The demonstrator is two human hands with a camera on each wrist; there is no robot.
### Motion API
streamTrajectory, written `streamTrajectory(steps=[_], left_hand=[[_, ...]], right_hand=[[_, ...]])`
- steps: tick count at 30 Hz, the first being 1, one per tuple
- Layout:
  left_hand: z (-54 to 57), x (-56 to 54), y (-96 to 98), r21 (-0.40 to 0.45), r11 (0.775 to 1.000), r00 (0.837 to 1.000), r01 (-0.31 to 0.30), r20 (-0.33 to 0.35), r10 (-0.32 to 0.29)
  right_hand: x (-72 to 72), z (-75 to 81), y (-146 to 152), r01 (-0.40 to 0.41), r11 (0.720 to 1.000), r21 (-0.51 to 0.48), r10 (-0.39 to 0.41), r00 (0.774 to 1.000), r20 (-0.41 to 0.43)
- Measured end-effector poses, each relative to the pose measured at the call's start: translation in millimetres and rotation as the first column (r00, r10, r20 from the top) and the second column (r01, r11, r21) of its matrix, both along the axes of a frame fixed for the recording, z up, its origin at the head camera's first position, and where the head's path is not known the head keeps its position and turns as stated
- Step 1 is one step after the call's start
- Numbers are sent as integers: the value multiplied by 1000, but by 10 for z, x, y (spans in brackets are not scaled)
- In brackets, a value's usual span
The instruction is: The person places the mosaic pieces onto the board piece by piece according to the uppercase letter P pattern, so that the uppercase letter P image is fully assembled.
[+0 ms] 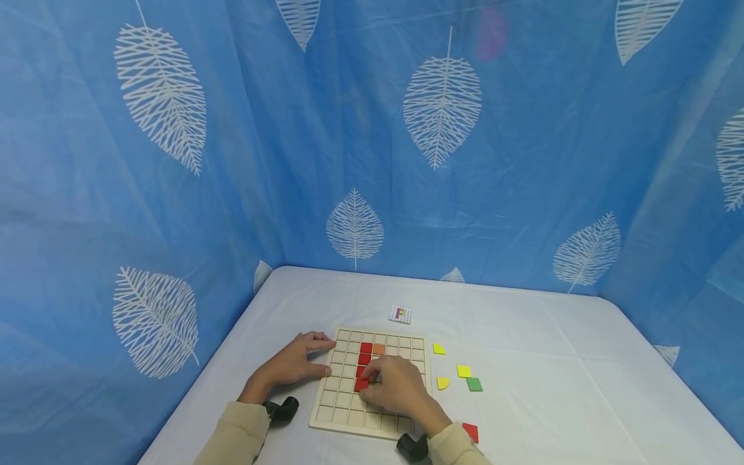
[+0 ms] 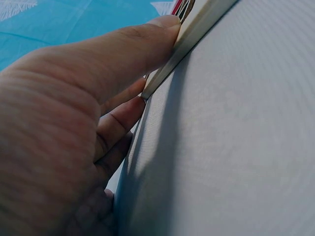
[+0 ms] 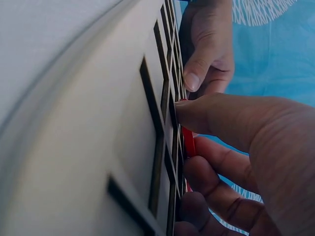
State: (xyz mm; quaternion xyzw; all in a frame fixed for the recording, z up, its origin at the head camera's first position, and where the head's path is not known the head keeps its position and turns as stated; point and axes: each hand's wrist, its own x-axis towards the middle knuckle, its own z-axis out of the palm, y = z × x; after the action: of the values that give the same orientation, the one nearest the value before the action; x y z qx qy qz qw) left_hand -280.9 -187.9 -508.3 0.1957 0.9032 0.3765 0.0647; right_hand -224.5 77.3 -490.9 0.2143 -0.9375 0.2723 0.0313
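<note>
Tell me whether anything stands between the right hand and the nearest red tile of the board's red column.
Nothing visible does: the right hand has its thumb and fingertips at that red tile. The left hand touches the board's left edge, away from the tile.

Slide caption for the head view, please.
Left hand against the grid board, right hand pinching a red tile on it.

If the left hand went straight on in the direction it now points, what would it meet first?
Most likely the left edge of the grid board; the left hand appears to touch it with its fingers.
</note>
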Motion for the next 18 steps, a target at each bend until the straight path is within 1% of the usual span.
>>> streamTrajectory(steps=[9, 18], left_hand=[[-24, 4, -2, -5, 1000, 1000, 4, -5, -4], [10, 4, 16, -7, 1000, 1000, -11, 6, 11]], right_hand=[[10, -10, -8, -5, 1000, 13, 5, 1000, 13], [12, 29, -19, -4, 1000, 13, 3, 1000, 20]])
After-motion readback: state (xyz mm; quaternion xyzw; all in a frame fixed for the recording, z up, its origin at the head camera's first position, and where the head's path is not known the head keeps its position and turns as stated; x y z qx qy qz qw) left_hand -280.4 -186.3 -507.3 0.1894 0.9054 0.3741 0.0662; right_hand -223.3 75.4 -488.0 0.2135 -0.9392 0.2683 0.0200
